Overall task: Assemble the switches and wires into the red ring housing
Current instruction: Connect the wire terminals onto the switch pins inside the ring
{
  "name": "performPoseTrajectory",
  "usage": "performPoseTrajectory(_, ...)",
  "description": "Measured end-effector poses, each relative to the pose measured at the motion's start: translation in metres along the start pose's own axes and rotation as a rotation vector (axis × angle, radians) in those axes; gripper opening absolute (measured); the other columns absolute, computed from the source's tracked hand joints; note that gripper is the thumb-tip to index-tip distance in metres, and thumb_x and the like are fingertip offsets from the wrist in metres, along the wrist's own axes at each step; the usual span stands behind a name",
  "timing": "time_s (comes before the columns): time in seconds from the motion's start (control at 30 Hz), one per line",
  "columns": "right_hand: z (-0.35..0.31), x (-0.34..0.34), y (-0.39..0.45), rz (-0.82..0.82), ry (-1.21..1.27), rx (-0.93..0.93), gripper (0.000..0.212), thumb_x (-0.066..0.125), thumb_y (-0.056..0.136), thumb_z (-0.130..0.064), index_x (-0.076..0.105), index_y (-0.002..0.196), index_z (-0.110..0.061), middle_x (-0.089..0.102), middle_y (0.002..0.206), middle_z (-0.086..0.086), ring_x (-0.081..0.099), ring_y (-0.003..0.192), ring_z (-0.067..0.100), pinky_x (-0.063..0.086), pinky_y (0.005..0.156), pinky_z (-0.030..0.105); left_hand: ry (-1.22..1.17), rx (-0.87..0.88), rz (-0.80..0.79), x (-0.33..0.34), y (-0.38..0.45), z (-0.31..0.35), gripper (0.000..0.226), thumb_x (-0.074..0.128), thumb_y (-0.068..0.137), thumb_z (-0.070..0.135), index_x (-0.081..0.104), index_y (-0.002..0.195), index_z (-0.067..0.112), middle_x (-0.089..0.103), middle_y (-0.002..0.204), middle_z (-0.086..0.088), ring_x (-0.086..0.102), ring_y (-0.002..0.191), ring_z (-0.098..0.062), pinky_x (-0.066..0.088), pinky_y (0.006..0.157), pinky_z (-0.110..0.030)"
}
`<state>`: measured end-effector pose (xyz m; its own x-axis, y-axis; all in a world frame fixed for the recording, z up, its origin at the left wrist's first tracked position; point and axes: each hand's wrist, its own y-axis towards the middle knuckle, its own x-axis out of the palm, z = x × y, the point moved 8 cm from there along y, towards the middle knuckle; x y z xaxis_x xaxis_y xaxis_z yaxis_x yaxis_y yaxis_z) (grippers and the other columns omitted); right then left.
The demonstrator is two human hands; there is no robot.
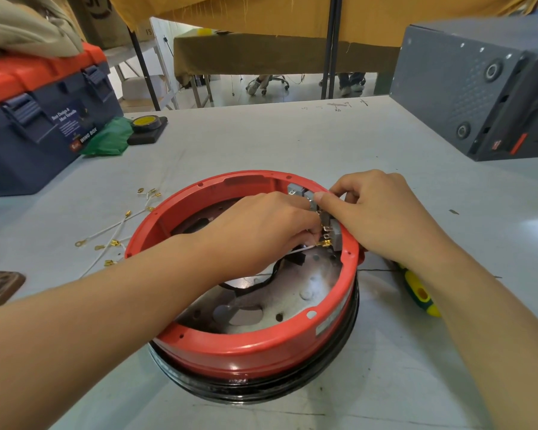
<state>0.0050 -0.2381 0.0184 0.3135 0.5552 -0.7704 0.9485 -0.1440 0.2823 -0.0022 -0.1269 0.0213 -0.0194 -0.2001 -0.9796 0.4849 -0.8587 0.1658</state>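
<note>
While both your hands meet at the upper right of the ring (249,352), which sits in the lower middle of the frame on the grey table (292,138), your left hand (261,228) reaches across the opening and pinches a white wire (298,250) by its brass terminal, held right at the tabs of the lowest switch (335,235). Your right hand (376,209) comes in from outside the rim, fingers curled over the row of grey switches (295,190) set along the inner wall, thumb pressed on one of them. More wires (118,231) with brass ends lie loose on the table just left of the ring. A yellow-green screwdriver (418,291) lies to the right, partly under your right forearm. At upper left stands a blue toolbox (44,119) with an orange lid, a green bag (109,138) and a tape roll (146,123) beside it; a grey machine case (479,88) fills the upper right.
</note>
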Motion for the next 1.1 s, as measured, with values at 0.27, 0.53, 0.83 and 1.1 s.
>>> performPoseTrajectory(0.27, -0.0013, -0.0002, -0.0009, -0.011, 0.006, 0.002, 0.035, 0.054, 0.087, -0.048, 0.070, 0.084, -0.017, 0.061, 0.062, 0.004, 0.052, 0.057, 0.009, 0.035, 0.050, 0.019, -0.008, 0.015, 0.000, -0.0003, 0.0010, 0.0018, 0.017, 0.050, 0.095, 0.019, 0.065, 0.092, 0.012, 0.060, 0.093, -0.002, 0.057, 0.084, -0.026, 0.045, 0.068, -0.047)
performPoseTrajectory(0.53, -0.0006, 0.0010, -0.0006, -0.023, 0.015, 0.009, 0.036, 0.053, 0.086, -0.049, 0.070, 0.086, -0.017, 0.062, 0.065, 0.003, 0.054, 0.061, 0.011, 0.039, 0.054, 0.022, -0.058, 0.023, 0.014, -0.0009, 0.0012, 0.0017, 0.015, 0.053, 0.093, 0.017, 0.066, 0.090, 0.011, 0.059, 0.088, -0.001, 0.056, 0.082, -0.024, 0.045, 0.068, -0.046)
performPoseTrajectory(0.83, 0.0017, 0.0014, -0.0007, -0.030, 0.034, 0.018, 0.032, 0.055, 0.086, -0.048, 0.069, 0.083, -0.019, 0.059, 0.059, -0.002, 0.052, 0.053, 0.007, 0.031, 0.044, 0.012, -0.242, -0.031, -0.025, -0.0063, 0.0025, -0.0024, 0.013, 0.061, 0.089, 0.009, 0.073, 0.092, 0.012, 0.067, 0.084, 0.005, 0.058, 0.080, -0.008, 0.041, 0.074, -0.016)
performPoseTrajectory(1.1, 0.0015, 0.0016, -0.0007, -0.024, 0.040, 0.021, 0.033, 0.056, 0.086, -0.048, 0.070, 0.085, -0.018, 0.058, 0.060, -0.002, 0.052, 0.056, 0.008, 0.031, 0.049, 0.022, -0.327, -0.166, 0.037, -0.0041, 0.0030, -0.0067, 0.006, 0.068, 0.081, 0.016, 0.073, 0.078, 0.013, 0.068, 0.074, 0.003, 0.055, 0.065, -0.001, 0.037, 0.064, -0.010)
